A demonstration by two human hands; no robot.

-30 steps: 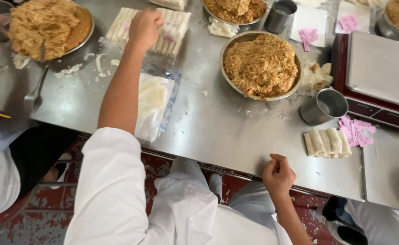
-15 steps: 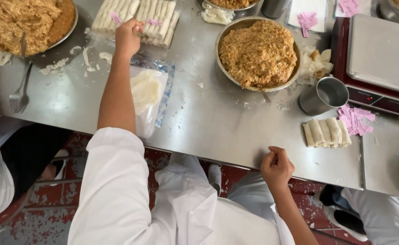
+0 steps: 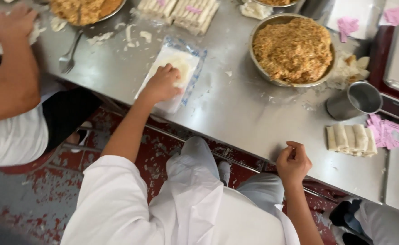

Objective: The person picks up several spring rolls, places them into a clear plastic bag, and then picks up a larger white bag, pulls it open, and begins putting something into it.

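Left hand (image 3: pixel 162 83): palm down on the stack of white wrappers (image 3: pixel 174 68), fingers spread flat over the top sheet; grip open, pressing rather than pinching, nothing closed in it.
Wrappers: pale square sheets lying in an opened clear plastic bag (image 3: pixel 195 68) with a blue edge, on the counter (image 3: pixel 235 113) near its front edge, left of centre in the view.
Right hand (image 3: pixel 293 162): at the counter's front edge, well apart from the wrappers; fingers curled in to a loose fist, thumb against the forefinger. Cannot tell whether anything sits inside the curl.
Counter: steel, dulled, scattered with crumbs and torn wrapper scraps (image 3: pixel 131 34).
Filling bowl (image 3: pixel 293 49): round metal bowl heaped with brown shredded filling, beyond and between the two hands.
Metal cup (image 3: pixel 355 100): just right of the bowl, tilted toward the viewer, looks to hold nothing.
Finished rolls, near (image 3: pixel 351 139): a short row of pale rolls lying side by side, right of the right hand, close to the counter edge.
Pink paper slips (image 3: pixel 385 131): touching the right end of that row.
Finished rolls, far (image 3: pixel 186 11): a larger batch at the top of the view, pink slips on them.
Second bowl (image 3: pixel 83 10): top left, same brown filling, partly cut off by the frame.
Fork (image 3: pixel 68 55): lying on the counter below that bowl.
Co-worker's arm (image 3: pixel 15 68): far left, white sleeve, hand up at the counter's corner on some white scraps.
Floor (image 3: pixel 40 190): worn red and grey paint under the counter.
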